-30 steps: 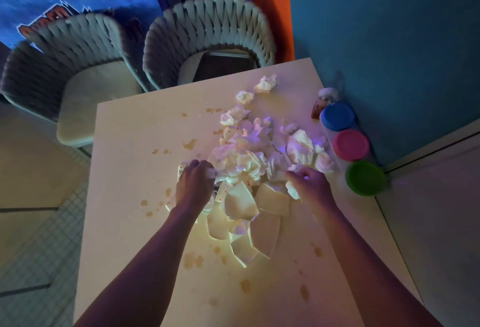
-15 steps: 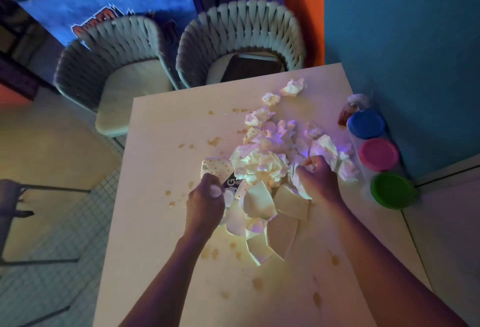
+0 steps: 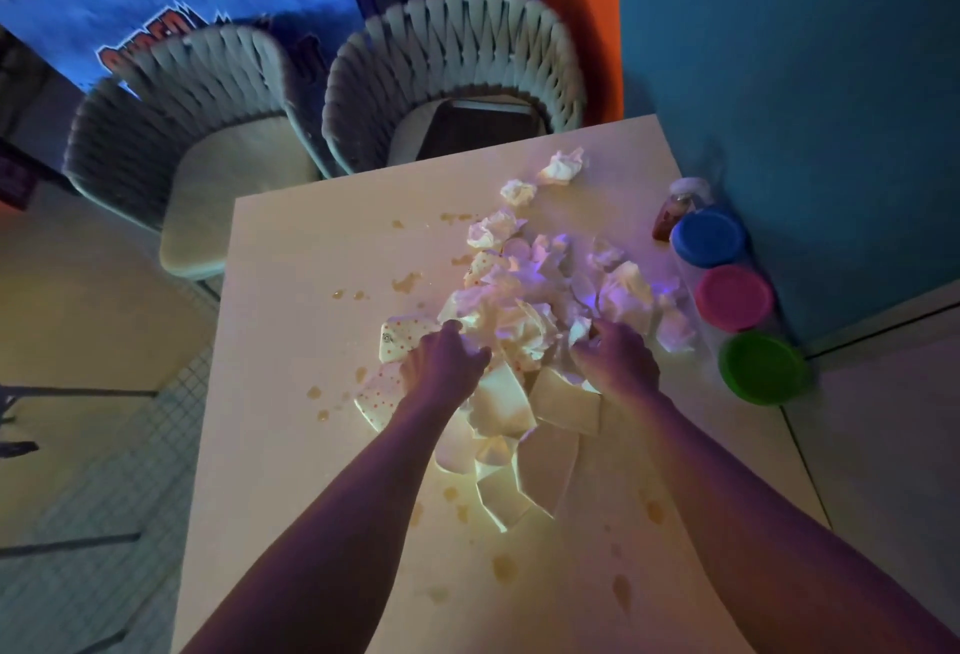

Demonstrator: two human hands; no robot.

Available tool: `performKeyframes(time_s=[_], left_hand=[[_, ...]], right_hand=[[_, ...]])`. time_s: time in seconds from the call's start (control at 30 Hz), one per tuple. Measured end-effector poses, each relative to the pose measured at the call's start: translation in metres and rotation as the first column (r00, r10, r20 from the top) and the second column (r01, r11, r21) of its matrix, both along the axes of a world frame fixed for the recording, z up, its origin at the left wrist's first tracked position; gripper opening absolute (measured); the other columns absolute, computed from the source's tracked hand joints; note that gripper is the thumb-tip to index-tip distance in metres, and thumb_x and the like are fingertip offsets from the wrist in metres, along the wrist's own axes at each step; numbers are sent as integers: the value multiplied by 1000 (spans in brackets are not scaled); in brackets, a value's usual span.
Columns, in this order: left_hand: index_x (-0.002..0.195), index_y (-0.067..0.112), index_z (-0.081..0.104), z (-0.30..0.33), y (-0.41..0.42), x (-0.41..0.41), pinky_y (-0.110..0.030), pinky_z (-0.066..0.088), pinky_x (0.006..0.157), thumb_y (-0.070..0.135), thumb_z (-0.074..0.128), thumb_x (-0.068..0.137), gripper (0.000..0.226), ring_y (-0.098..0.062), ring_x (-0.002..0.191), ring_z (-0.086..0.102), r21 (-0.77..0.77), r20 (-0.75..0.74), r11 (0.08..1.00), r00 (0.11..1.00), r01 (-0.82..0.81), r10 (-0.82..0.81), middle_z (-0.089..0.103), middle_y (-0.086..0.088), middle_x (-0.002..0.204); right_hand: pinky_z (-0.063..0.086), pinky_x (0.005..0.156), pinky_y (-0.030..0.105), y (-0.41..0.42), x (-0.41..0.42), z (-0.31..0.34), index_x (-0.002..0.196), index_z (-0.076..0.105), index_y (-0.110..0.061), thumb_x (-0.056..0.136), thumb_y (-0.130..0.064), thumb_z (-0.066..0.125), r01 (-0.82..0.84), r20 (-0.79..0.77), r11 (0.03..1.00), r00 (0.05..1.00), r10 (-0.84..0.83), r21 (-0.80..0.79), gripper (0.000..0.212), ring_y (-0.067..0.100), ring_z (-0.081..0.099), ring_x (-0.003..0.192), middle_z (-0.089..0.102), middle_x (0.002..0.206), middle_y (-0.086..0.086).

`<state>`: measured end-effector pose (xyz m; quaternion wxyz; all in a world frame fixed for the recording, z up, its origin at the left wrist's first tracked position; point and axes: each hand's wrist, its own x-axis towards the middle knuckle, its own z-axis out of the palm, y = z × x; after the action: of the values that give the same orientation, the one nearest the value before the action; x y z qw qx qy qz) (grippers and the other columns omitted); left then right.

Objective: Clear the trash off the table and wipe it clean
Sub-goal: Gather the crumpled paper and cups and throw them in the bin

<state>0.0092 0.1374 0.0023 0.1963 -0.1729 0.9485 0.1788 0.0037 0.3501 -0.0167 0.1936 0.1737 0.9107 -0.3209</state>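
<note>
Job barely begun. Trash pile (image 3: 524, 321) not yet off desk (image 3: 291, 445); brown spills (image 3: 406, 282) unwiped. Pile long and thin, running slantwise from near middle toward far right corner, nearer right edge. Left hand (image 3: 447, 365) fingers curled on near left side of pile; right hand (image 3: 615, 360) pinching crumpled tissue. No wiping cloth seen.

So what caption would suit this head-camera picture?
Both hands, left and right, gather crumpled paper trash on a stained table.
</note>
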Motion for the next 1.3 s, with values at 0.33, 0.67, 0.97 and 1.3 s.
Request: performKeyframes(time_s=[0.33,0.67,0.97,1.3], left_hand=[[80,23,59,9,-7,15,-33,38,60,52,64,83,30,-25,79,59,143,-97,989,993,-47,62,65,2,84],[110,21,51,22,-33,30,-35,36,75,19,52,90,20,-29,90,55,226,-79,965,985,-135,156,62,-2,101],[149,44,35,19,-25,-9,-37,51,76,6,48,90,72,-29,111,62,115,-165,988,983,106,-87,35,4,156],[141,27,40,-24,-10,-37,-42,47,72,14,58,94,52,-40,103,63,31,-110,984,979,176,-172,50,-10,133]], right_hand=[[54,85,44,11,9,5,102,68,-13,73,-61,37,356,104,899,934,-341,-255,64,34,65,94,70,102,12],[48,59,38,-11,18,17,73,54,-5,70,-17,61,302,-49,867,936,-349,-396,14,21,51,65,55,65,1],[52,91,42,-42,12,23,134,39,-27,71,-11,73,74,-21,943,996,-85,-325,74,24,59,111,58,124,-1],[46,77,35,-54,7,13,138,36,-37,80,-26,63,104,4,991,995,-104,-79,65,31,63,105,65,119,3]])
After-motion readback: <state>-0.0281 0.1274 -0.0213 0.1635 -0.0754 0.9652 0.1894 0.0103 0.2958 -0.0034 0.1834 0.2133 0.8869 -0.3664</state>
